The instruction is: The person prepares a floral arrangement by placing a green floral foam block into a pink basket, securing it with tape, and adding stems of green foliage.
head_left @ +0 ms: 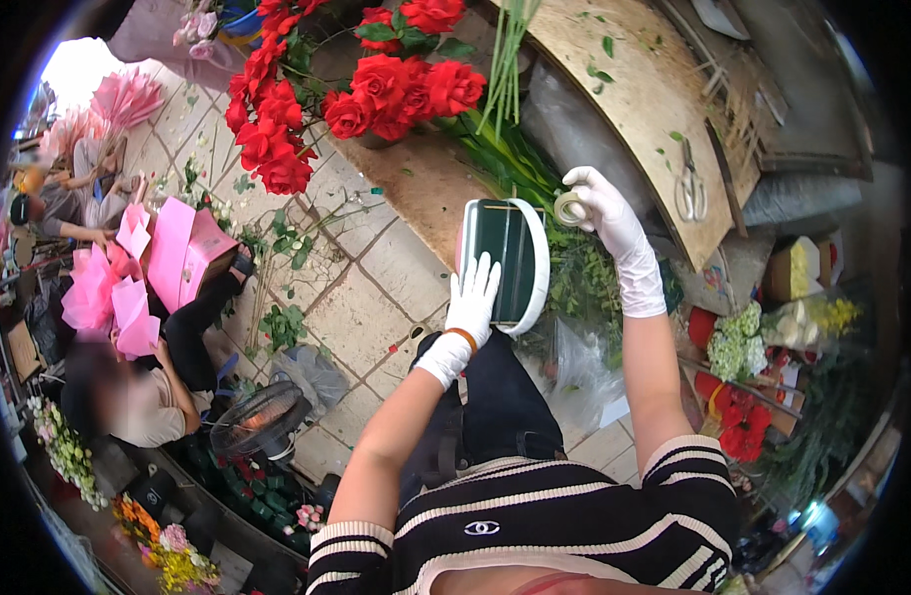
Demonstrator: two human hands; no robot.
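My left hand (pixel 470 302), in a white glove, lies with fingers stretched on a dark green block (pixel 500 233) in a rounded container with a white rim (pixel 535 273). Its lower part is under my palm. My right hand (pixel 604 223), also gloved, grips a pale roll of tape (pixel 564 205) beside the container's upper right. Long green leaves (pixel 515 149) lie above that hand, and leafy sprigs (pixel 599 288) are below it, next to a clear plastic wrap (pixel 574 367).
Red roses (pixel 376 99) stand at the top. A wooden board (pixel 634 69) holds scissors (pixel 690 198). Co-workers (pixel 163 402) sit at left with pink paper-wrapped items (pixel 187 248), near a fan (pixel 259 412). Stems litter the tiled floor (pixel 346 317); flowers (pixel 738 342) stand at right.
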